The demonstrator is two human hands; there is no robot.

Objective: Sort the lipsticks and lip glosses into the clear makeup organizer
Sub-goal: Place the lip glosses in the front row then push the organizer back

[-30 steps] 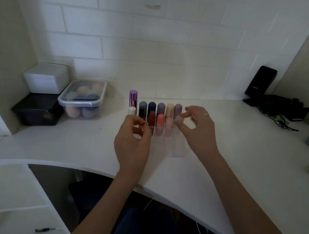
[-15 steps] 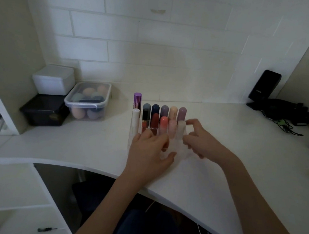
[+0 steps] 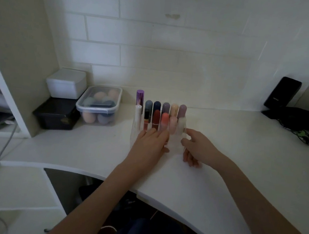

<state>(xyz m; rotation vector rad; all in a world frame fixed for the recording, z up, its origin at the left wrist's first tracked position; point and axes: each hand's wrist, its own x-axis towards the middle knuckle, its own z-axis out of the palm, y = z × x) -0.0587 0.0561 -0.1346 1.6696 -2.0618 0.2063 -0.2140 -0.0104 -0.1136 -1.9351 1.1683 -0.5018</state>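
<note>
**Organizer loaded, you're bracing it from both sides**

Your left hand (image 3: pixel 150 143) is lying flat against the near front of the clear makeup organizer (image 3: pixel 134 133), fingers straight and spread, gripping nothing. Looks like you're steadying or nudging the rack, not picking anything up.

Your right hand (image 3: pixel 196 148) is sitting at the organizer's right end, fingers loosely curled down toward the desk (image 3: pixel 230 160). It's touching or nearly touching the clear wall; I can't tell whether it's actually pinching it. No tube in it.

The lipsticks and lip glosses (image 3: pixel 165 116) are standing upright in two rows inside the organizer, caps up, so each shade stays readable from where you're sitting. The tall purple tube (image 3: pixel 140 97) is sitting at the far left corner, behind the white tube (image 3: pixel 138 113).

The organizer is sitting mid-desk, near the tiled wall, just right of the lidded sponge tub (image 3: pixel 99 105).

I'm seeing no loose tubes on the desk, so I'm judging the sort as basically done; what's left is squaring up the rack. Clear acrylic is light, so push low to avoid tipping it.
</note>
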